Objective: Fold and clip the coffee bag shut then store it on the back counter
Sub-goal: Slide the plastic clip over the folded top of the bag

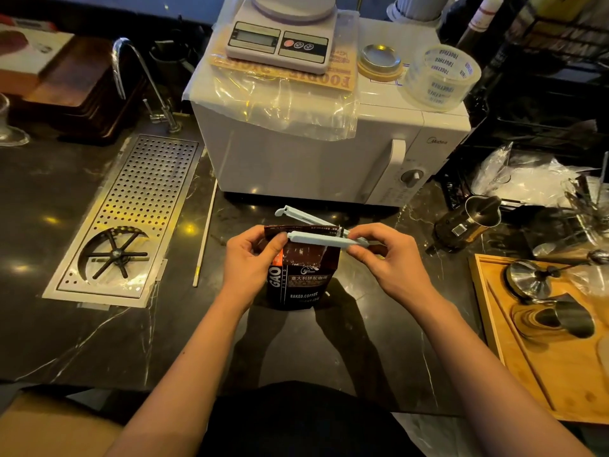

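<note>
A dark coffee bag (301, 285) stands upright on the black marble counter (99, 341), its top folded over. A pale blue bag clip (319, 240) straddles the folded top, its two arms spread apart in a V, hinged at the right. My left hand (253, 258) pinches the bag's top left corner and the near arm's free end. My right hand (385, 255) holds the clip's hinged end. The far arm (296, 215) sticks up behind the bag.
A white microwave (329, 153) sits right behind the bag, with a kitchen scale (280, 41), a jar lid and a tape roll (440, 77) on top. A perforated drip tray (131, 219) and tap lie left. A French press (468, 225) and a wooden tray (540, 341) with metal cups are at right.
</note>
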The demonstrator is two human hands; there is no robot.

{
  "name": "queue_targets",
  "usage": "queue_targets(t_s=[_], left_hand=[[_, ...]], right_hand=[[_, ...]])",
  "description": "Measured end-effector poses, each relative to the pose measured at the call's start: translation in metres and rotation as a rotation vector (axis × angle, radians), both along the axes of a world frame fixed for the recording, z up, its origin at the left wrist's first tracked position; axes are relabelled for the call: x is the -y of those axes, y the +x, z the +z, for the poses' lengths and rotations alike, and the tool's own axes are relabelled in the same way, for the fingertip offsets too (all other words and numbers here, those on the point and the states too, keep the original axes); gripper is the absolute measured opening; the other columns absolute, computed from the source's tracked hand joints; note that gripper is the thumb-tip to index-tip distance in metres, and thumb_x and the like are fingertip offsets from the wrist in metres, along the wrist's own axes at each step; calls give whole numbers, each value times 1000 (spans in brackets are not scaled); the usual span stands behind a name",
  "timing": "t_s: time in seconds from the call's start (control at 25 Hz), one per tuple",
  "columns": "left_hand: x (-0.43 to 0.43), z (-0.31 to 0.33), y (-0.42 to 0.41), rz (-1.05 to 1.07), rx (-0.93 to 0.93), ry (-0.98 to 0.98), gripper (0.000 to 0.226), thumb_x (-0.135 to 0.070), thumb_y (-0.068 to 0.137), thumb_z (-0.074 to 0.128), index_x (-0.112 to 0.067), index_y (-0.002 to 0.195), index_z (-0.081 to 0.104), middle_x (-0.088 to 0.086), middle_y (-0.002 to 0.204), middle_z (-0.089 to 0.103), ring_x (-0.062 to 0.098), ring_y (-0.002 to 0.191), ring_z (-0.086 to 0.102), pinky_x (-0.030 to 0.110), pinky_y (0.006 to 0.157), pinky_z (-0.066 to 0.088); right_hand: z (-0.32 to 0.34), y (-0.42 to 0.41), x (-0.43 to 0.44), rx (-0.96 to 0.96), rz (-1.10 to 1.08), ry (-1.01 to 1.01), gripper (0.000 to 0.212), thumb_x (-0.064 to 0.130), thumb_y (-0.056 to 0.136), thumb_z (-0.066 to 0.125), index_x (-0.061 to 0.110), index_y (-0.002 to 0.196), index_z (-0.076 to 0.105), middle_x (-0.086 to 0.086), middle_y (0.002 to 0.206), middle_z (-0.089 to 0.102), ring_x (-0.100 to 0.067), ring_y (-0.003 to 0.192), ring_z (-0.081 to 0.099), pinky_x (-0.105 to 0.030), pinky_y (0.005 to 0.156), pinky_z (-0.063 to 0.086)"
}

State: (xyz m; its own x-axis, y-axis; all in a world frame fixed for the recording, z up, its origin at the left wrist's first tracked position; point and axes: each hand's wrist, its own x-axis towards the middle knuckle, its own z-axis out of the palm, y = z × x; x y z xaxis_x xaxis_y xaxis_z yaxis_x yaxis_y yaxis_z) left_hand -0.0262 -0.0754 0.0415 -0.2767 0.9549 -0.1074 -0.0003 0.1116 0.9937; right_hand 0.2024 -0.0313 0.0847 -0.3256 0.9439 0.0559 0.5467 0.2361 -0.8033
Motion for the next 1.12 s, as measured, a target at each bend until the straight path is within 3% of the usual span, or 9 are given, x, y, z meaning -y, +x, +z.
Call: queue_targets(t_s=[0.36, 0.68, 0.8, 0.96, 1.12], left_hand=[[1, 2, 3, 24, 35, 6, 23, -11, 89, 66, -32, 98, 70, -16, 91, 76, 5, 91, 72, 25, 74, 60], [1, 2, 2, 52, 75, -33, 18, -12, 87, 68, -30, 91, 70, -10, 82, 76, 7, 85, 74, 20, 66, 58], [0, 3, 2, 48, 31, -14, 16, -12, 87, 68, -25, 94, 71, -7, 89, 75, 5, 85, 73, 19, 68, 58], [1, 1, 6, 88, 57, -24, 21, -10, 88, 66, -31, 93, 70, -12, 90, 73, -3, 85, 71, 16, 68, 56], [5, -4, 6, 123, 295, -85, 22, -15, 85, 64, -31, 99, 71, -7, 98, 76, 11, 101, 71, 23, 74, 59]], right_hand=[[9, -11, -9, 26, 62, -38, 17, 15, 81, 76, 24, 90, 64, 12, 97, 67, -12, 96, 64, -32, 84, 55], [11, -24, -15, 10, 70, -97, 39, 15, 77, 80, 29, 98, 50, 10, 97, 67, -7, 98, 66, -24, 83, 54], [13, -28, -18, 57, 117, -81, 38, 15, 79, 79, 26, 107, 57, 10, 102, 67, -7, 100, 65, -24, 84, 53], [12, -27, -22, 111, 146, -37, 26, 17, 80, 78, 24, 104, 70, 11, 98, 69, -5, 96, 63, -25, 83, 54], [11, -28, -21, 132, 137, -29, 25, 17, 80, 77, 23, 103, 71, 11, 95, 68, -5, 92, 63, -17, 80, 49]])
